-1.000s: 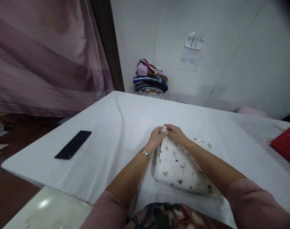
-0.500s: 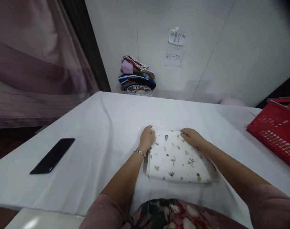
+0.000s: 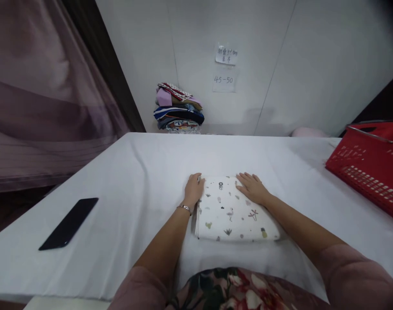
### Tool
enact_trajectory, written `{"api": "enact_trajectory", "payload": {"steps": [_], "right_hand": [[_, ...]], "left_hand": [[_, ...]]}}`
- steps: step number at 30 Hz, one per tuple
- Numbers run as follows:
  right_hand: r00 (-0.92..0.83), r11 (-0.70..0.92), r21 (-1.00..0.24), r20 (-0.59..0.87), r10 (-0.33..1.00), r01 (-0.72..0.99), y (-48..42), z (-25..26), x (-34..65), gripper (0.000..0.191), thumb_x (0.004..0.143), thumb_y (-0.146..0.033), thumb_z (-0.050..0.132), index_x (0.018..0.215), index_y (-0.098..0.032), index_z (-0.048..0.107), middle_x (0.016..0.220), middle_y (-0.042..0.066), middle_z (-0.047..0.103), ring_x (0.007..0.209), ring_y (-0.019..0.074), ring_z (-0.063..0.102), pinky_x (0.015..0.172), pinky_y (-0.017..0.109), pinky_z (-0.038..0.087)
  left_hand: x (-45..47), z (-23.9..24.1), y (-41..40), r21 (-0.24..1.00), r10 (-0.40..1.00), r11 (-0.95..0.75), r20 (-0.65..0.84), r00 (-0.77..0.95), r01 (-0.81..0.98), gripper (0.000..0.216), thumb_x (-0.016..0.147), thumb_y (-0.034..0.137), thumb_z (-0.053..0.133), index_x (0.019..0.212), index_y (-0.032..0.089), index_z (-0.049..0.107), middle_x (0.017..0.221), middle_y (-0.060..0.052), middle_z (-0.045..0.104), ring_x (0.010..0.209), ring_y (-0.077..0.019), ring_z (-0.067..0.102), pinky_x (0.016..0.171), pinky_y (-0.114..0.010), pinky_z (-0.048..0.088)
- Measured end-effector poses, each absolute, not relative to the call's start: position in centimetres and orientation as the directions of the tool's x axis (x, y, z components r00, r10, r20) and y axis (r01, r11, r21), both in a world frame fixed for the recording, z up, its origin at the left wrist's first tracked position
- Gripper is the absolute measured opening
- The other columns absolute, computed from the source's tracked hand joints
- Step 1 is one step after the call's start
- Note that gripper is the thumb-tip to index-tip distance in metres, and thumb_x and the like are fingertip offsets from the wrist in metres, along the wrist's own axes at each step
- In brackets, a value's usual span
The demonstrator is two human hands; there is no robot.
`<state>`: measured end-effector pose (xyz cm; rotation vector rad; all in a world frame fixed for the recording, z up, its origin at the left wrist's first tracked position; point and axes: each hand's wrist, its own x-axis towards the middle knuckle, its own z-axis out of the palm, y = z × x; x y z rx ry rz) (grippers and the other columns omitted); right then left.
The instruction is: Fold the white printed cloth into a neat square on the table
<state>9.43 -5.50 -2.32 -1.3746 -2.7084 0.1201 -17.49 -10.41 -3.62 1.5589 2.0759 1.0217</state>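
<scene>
Nearest us, short of our fingers, is floral fabric (image 3: 235, 292). The folded printed cloth (image 3: 235, 217) lies on the white table (image 3: 170, 159) at our fingers, extending toward us; a black slab (image 3: 69, 223) lies well to their left. Our left hand (image 3: 193, 190) curls at the cloth's far left corner; we cannot tell if it pinches. Our right hand (image 3: 252, 189) rests flat, fingers slightly spread, gripping nothing. Farther off, right of these, is a red basket (image 3: 360, 161); past all fingers, stacked textiles (image 3: 178, 113).

The cloth (image 3: 236, 206) is showing small green plants (image 3: 208, 225) and a pink bird (image 3: 230, 214) on white. The basket (image 3: 354, 168) is looking red, the surface (image 3: 167, 157) plain white.
</scene>
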Motion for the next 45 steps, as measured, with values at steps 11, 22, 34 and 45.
{"api": "enact_trajectory", "payload": {"steps": [11, 22, 34, 45], "right_hand": [[-0.649, 0.644, -0.181, 0.035, 0.760, 0.743, -9.7, -2.6, 9.2, 0.060, 0.089, -0.056, 0.023, 0.140, -0.025, 0.030, 0.148, 0.007, 0.021, 0.136, 0.0251, 0.015, 0.108, 0.050, 0.013], [-0.753, 0.729, -0.239, -0.020, 0.657, 0.642, -15.1, -1.2, 5.5, 0.062, 0.089, -0.057, 0.024, 0.141, -0.023, 0.029, 0.149, 0.009, 0.020, 0.136, 0.0272, 0.014, 0.107, 0.052, 0.012], [-0.852, 0.867, -0.170, 0.174, 0.494, 0.468, -20.4, -3.1, 1.0, 0.067, 0.085, -0.050, 0.043, 0.140, -0.014, 0.029, 0.146, 0.015, 0.025, 0.135, 0.0297, 0.018, 0.107, 0.052, 0.012], [-0.852, 0.867, -0.161, 0.170, 0.495, 0.472, -20.4, -3.1, 1.1, 0.068, 0.085, -0.050, 0.041, 0.141, -0.013, 0.028, 0.146, 0.016, 0.023, 0.135, 0.0298, 0.016, 0.107, 0.053, 0.012]], "left_hand": [[-19.0, -4.2, -8.7, 0.857, 0.896, 0.296, -0.096, -0.434, 0.422, 0.040, 0.066, 0.035, 0.068, 0.101, 0.017, 0.061, 0.103, -0.008, 0.062, 0.091, -0.0186, 0.058, 0.078, -0.026, 0.042], [-19.7, -4.8, -7.9, 0.891, 0.892, 0.293, -0.123, -0.436, 0.347, 0.029, 0.061, 0.033, 0.073, 0.081, 0.016, 0.063, 0.089, -0.006, 0.067, 0.080, -0.0170, 0.061, 0.068, -0.024, 0.044], [-19.0, -2.8, -9.0, 0.909, 0.896, 0.308, -0.177, -0.408, 0.280, 0.037, 0.061, 0.042, 0.071, 0.082, 0.013, 0.062, 0.081, -0.006, 0.067, 0.075, -0.0164, 0.061, 0.065, -0.024, 0.044], [-18.0, -1.4, -19.3, 0.843, 0.914, 0.251, -0.045, -0.403, 0.476, 0.039, 0.074, 0.055, 0.052, 0.067, 0.017, 0.057, 0.066, -0.001, 0.062, 0.063, -0.0141, 0.054, 0.060, -0.025, 0.041]]}}
